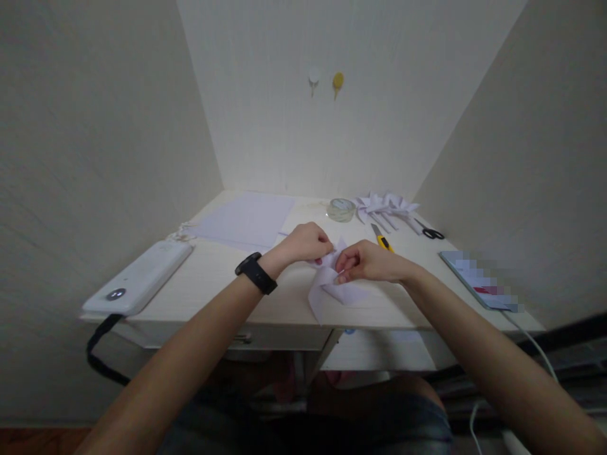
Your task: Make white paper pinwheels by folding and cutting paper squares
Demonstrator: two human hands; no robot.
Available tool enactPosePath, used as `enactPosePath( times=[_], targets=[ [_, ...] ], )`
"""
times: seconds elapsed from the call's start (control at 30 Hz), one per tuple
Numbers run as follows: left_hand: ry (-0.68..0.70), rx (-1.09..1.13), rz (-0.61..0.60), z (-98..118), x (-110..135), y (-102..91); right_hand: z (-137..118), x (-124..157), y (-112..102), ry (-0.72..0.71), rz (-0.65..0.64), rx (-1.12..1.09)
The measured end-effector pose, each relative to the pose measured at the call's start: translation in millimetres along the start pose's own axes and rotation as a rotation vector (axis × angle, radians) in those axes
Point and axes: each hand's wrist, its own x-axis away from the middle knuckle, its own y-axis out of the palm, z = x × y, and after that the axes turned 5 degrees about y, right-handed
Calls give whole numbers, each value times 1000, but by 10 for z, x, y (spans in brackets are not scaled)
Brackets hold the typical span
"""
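Observation:
A white paper pinwheel (349,293) with folded, pointed blades lies near the front of the desk, under both hands. My left hand (309,242), with a black watch on the wrist, is closed in a pinch on its upper left part. From the other side my right hand (368,260) pinches the paper close to the middle, thumb and fingers pressed together. The fingers partly hide the pinwheel's centre. Just beyond my right hand lies a yellow utility knife (382,239) with its blade out.
Flat white paper sheets (251,218) lie at the back left, and a clear tape roll (341,210) at the back. Several paper pinwheels (386,207) are heaped beside black scissors (432,234). A white device (142,278) stands left; a phone or tablet (478,281) lies right.

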Motion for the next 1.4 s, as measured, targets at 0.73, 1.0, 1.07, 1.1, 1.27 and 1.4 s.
enactPosePath(
  times=[0.73, 1.0, 1.07, 1.1, 1.27, 1.4],
  targets=[
    [20, 630, 119, -246, 115, 267, 200, 113, 252, -373, 619, 326],
    [90, 550, 97, -217, 129, 268, 212, 201, 354, -583, 684, 531],
    [116, 526, 96, -212, 136, 269, 211, 215, 379, -633, 720, 586],
    [127, 515, 98, -210, 140, 270, 216, 217, 388, -649, 744, 607],
    [162, 403, 162, -218, 151, 275, 274, 196, 411, -637, 858, 635],
    [180, 372, 191, -230, 149, 267, 296, 194, 426, -570, 883, 629]
  ],
)
